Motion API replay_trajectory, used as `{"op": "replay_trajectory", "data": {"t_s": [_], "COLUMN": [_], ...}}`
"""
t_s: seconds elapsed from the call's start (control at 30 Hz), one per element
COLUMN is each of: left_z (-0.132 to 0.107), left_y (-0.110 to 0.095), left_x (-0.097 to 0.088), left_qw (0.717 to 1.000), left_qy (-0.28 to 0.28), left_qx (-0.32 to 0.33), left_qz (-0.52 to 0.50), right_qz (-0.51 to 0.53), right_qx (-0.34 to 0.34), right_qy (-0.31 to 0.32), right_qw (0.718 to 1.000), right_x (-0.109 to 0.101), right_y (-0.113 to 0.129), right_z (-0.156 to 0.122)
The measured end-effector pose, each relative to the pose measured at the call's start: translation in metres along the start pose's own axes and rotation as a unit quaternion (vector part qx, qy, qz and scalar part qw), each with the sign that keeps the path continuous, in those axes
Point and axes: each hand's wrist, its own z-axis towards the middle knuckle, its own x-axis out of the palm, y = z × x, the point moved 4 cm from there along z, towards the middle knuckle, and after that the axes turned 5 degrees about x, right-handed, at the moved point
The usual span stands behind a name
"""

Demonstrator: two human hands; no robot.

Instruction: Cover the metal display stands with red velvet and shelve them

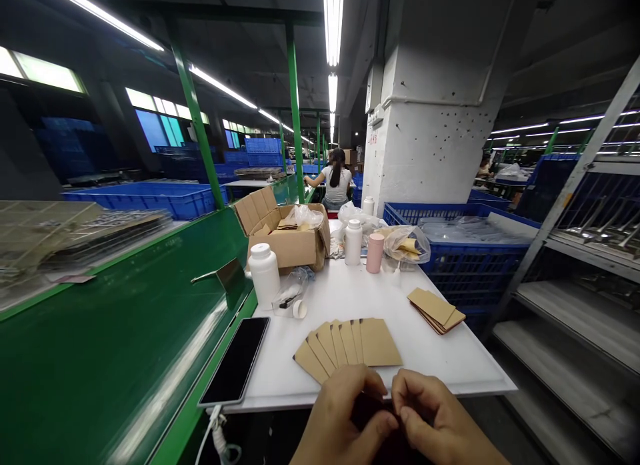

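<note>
My left hand (347, 411) and my right hand (433, 415) are close together at the front edge of the white table (330, 295). The fingers of both hands are curled, thumbs turned inward. Anything between the fingertips is too small or too dark to make out. Just beyond my hands lies a fan of brown kraft paper envelopes (377, 341), overlapping, some with dark corners. Farther right rests a smaller stack of brown envelopes (435, 308).
At left lie a tablet-like black-screened device (235, 361) with a white cable and a white bottle (265, 275). Behind stand an open cardboard box (287, 247), another white bottle (353, 241) and a pink cylinder (375, 253). Blue crates (455, 271) and a metal rack (575, 305) flank the right.
</note>
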Motion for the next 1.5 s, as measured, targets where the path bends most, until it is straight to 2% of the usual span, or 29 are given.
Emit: {"op": "replay_trajectory", "data": {"t_s": [0.1, 0.2, 0.27, 0.37, 0.53, 0.67, 0.77, 0.9, 1.07, 1.2, 1.33, 1.5], "left_z": [0.001, 0.002, 0.002, 0.002, -0.001, 0.001, 0.002, 0.000, 0.000, 0.000, -0.002, -0.003], "left_y": [0.005, 0.005, 0.005, 0.006, 0.017, 0.020, 0.019, 0.018, 0.017, 0.016, 0.015, 0.018], "left_x": [0.001, 0.002, 0.009, 0.024, 0.041, 0.047, 0.048, 0.048, 0.046, 0.047, 0.050, 0.052], "left_qw": [0.996, 0.983, 0.981, 0.979, 0.965, 0.963, 0.956, 0.947, 0.954, 0.944, 0.938, 0.936], "left_qy": [-0.074, -0.153, -0.149, -0.145, -0.201, -0.201, -0.230, -0.278, -0.260, -0.290, -0.302, -0.306], "left_qx": [0.043, 0.099, 0.120, 0.141, 0.094, 0.070, 0.068, 0.073, 0.102, 0.125, 0.153, 0.157], "left_qz": [-0.024, 0.005, 0.015, -0.039, -0.137, -0.164, -0.167, -0.140, -0.109, -0.095, -0.077, -0.070], "right_qz": [0.069, 0.104, 0.106, 0.085, 0.044, 0.033, 0.029, 0.038, 0.073, 0.121, 0.106, 0.061], "right_qx": [0.005, -0.004, -0.020, -0.044, -0.060, -0.067, -0.064, -0.064, -0.087, -0.099, -0.103, -0.104], "right_qy": [-0.003, -0.056, -0.101, -0.162, -0.245, -0.280, -0.306, -0.327, -0.338, -0.361, -0.356, -0.368], "right_qw": [0.998, 0.993, 0.989, 0.982, 0.967, 0.957, 0.949, 0.942, 0.934, 0.919, 0.923, 0.922], "right_x": [0.004, 0.005, 0.004, 0.001, -0.003, -0.002, -0.001, -0.001, 0.006, 0.015, 0.017, 0.014], "right_y": [-0.004, -0.009, -0.013, -0.025, -0.044, -0.051, -0.056, -0.059, -0.045, -0.036, -0.034, -0.039], "right_z": [0.003, 0.004, 0.005, 0.006, 0.006, 0.006, 0.008, 0.010, 0.009, 0.005, 0.003, 0.002]}}
